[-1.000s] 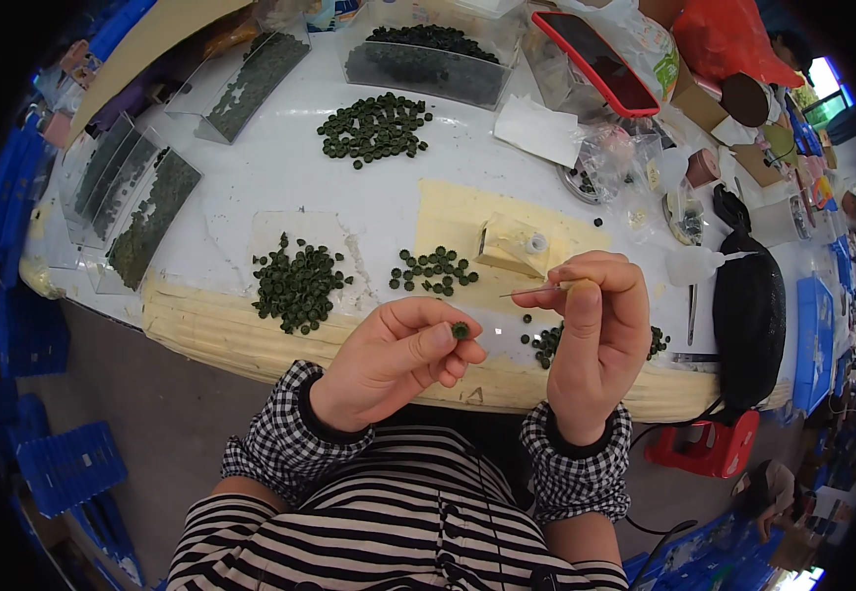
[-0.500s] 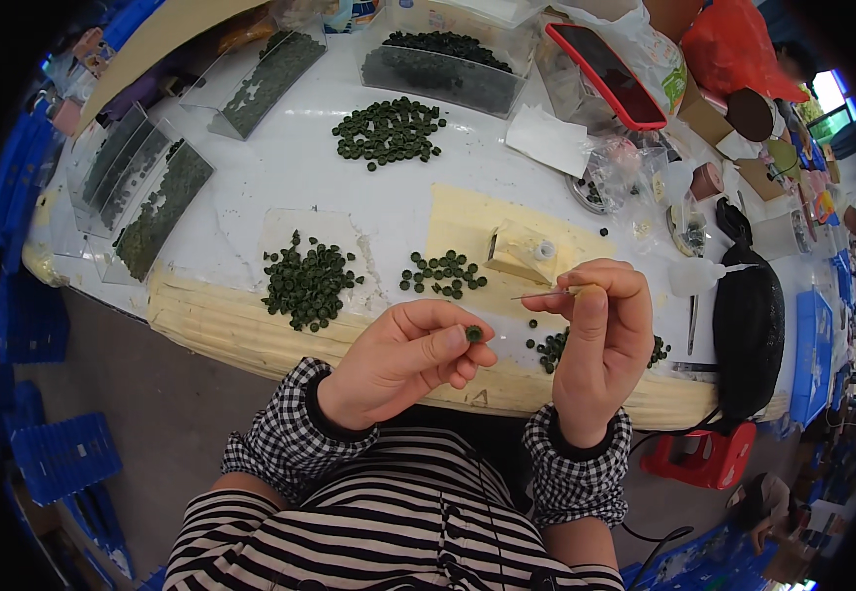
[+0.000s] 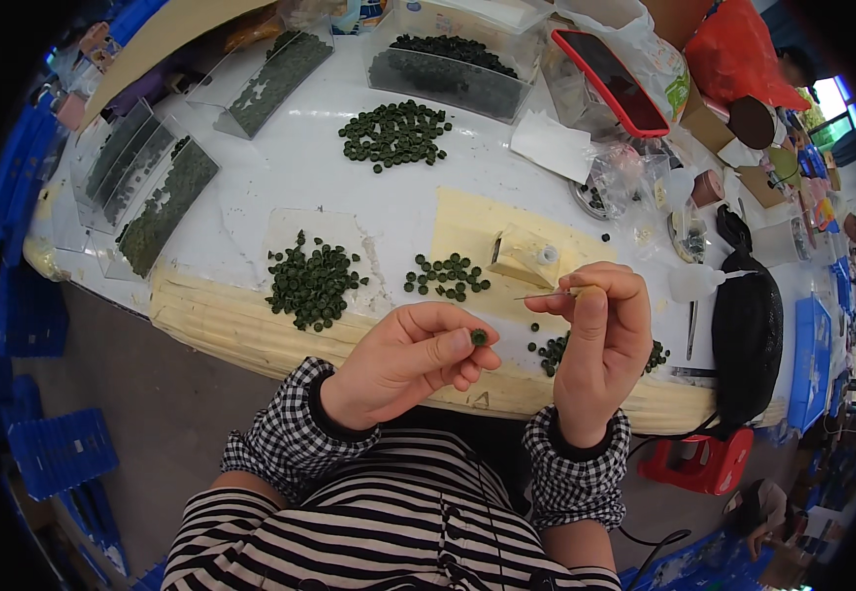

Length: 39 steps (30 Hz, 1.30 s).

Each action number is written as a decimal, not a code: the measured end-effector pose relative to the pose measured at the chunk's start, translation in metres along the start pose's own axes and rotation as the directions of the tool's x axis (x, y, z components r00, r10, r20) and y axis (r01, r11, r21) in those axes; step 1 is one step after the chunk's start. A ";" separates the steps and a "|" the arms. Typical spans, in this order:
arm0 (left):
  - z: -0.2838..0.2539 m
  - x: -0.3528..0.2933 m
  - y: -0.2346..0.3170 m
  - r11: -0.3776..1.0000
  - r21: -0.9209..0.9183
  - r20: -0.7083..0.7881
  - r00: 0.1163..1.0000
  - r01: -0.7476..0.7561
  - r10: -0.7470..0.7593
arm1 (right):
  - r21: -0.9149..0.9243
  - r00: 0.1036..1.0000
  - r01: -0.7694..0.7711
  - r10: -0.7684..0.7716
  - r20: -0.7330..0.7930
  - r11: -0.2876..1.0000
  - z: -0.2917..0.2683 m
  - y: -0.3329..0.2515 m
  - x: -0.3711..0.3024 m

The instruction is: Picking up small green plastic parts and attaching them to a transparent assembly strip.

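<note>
Between the thumb and fingers of my left hand (image 3: 398,360) is a small dark green cup-shaped piece (image 3: 478,337), its round hollow side showing. My right hand (image 3: 605,345) pinches a thin needle-like tool (image 3: 538,295), whose tip points left, above and apart from the green piece. Just beyond my hands, a cream-coloured block (image 3: 522,258) with a pale round knob sits on a yellow sheet (image 3: 456,222). Loose green pieces (image 3: 448,276) lie beside the block. A denser heap of green pieces (image 3: 312,284) is to the left, and more green pieces (image 3: 552,353) are partly hidden by my right hand.
Farther back lies another green pile (image 3: 395,135), with clear trays (image 3: 448,84) of dark pieces behind it and to the left. A red-cased phone (image 3: 610,84), white paper (image 3: 551,145), a squeeze bottle (image 3: 694,283) and a black bag (image 3: 748,335) occupy the right. A red stool (image 3: 704,461) stands below.
The table and its contents appear slightly lower and farther right in the picture. Both hands keep their grips, and the green piece and needle-like tool stay nearly in place.
</note>
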<state>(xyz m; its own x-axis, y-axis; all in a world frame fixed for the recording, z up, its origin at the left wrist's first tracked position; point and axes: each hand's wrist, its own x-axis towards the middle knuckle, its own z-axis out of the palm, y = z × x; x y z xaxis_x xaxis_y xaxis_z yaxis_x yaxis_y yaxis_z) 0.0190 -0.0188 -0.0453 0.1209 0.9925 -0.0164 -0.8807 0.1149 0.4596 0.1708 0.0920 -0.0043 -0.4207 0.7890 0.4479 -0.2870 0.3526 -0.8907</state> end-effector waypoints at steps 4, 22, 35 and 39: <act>0.000 0.000 0.000 1.000 0.001 0.018 1.000 0.002 -0.003 | 0.003 1.000 -0.003 0.003 0.002 1.000 0.000 0.000 0.000; 0.000 0.000 -0.001 1.000 0.003 0.007 1.000 0.002 -0.002 | 0.006 1.000 -0.014 0.014 -0.002 1.000 -0.001 0.002 0.000; -0.001 0.000 -0.001 1.000 -0.015 0.007 1.000 -0.001 0.002 | -0.003 1.000 -0.017 0.017 0.007 1.000 -0.002 0.003 0.000; 0.001 0.000 0.000 1.000 -0.016 -0.018 1.000 -0.001 0.001 | 0.003 1.000 -0.018 0.018 0.004 1.000 -0.002 0.004 -0.001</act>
<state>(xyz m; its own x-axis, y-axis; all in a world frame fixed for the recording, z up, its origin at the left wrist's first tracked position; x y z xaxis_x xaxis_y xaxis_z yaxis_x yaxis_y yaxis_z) 0.0198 -0.0185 -0.0447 0.1121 0.9932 -0.0324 -0.8878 0.1147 0.4456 0.1716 0.0937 -0.0080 -0.4294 0.7932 0.4317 -0.2818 0.3365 -0.8985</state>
